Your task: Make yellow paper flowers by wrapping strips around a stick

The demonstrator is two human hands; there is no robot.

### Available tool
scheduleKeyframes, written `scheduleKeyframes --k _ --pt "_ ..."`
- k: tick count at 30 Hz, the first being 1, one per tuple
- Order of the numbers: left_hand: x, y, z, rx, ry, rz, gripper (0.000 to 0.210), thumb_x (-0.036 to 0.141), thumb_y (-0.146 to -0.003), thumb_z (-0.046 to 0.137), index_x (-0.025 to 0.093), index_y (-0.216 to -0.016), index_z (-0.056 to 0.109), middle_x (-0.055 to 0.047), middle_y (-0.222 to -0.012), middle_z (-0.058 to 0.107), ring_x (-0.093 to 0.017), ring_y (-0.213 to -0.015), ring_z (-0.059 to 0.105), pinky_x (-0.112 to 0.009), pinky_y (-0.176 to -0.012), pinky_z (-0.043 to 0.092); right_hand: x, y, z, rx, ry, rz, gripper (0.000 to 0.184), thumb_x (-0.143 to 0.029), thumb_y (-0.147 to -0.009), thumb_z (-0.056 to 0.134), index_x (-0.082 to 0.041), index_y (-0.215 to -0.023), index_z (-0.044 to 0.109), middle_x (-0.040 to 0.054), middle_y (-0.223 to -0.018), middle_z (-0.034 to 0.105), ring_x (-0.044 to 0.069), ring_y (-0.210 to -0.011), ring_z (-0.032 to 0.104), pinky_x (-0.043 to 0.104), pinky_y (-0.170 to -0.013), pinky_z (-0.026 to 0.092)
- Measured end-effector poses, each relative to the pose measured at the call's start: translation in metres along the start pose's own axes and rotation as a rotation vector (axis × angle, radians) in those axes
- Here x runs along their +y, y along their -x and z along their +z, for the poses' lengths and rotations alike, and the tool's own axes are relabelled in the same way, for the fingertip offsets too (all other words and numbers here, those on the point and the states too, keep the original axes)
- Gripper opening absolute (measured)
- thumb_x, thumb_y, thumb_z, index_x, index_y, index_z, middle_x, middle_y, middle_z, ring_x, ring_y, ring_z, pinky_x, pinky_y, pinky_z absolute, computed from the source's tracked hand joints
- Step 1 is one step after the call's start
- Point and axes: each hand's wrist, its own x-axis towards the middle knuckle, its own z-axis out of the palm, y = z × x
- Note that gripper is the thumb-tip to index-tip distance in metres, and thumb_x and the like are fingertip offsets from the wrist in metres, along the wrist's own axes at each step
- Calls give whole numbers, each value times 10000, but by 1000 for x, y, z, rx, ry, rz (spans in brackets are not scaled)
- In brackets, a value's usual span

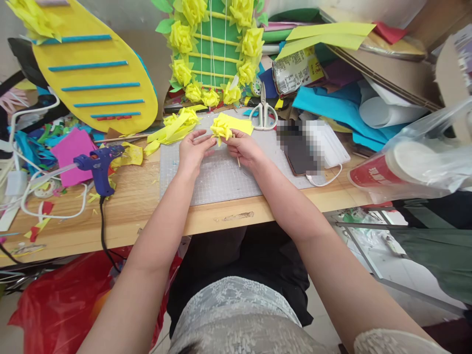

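- Flower [221, 127], yellow and many-petalled, is at the upper centre of the frame, held between both hands above the grey cutting mat [221, 189].
- Right hand [242, 150]: fingers curled in, thumb and forefinger pinched at the flower's lower right. A thin stick [238, 161] shows below these fingers; whether it joins the flower is hidden.
- Left hand [195, 150]: half open, fingers loosely bent and apart, thumb and forefinger tips at the flower's left edge. Cannot tell whether they grip a petal or merely rest close.
- Yellow sheet [241, 125] lies just behind the flower and right hand; scissors [263, 114] lie to its right.
- Blue glue gun [98, 167] is at centre left, well apart from both hands.
- Assessment: the step appears to be shaping petals. Good practice is a firm, light pinch at the base with the right hand, while the left adjusts one petal at a time.
- Caution: pressure on the outer petals would likely crease or flatten them; turning the flower gradually should keep the layers even.
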Motion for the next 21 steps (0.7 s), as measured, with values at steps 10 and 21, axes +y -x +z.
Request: scheduleKeyframes --k 10,21 --pt "2 5 4 -22 37 -80 272 134 -686 690 138 -933 577 -42 -818 701 -141 -776 684 -263 -729 540 -3 3 3 29 -23 10 148 -78 -726 578 -169 -758 466 -122 -489 309 -6 -365 164 149 -354 89" --pt "1 5 4 -14 30 -50 332 150 -659 708 141 -965 578 -37 -769 690 -160 -784 683 -275 -725 536 -3 4 4 30 -1 -1 184 -112 -717 624 -179 -759 459 -125 -478 304 -6 -360 175 150 -356 94"
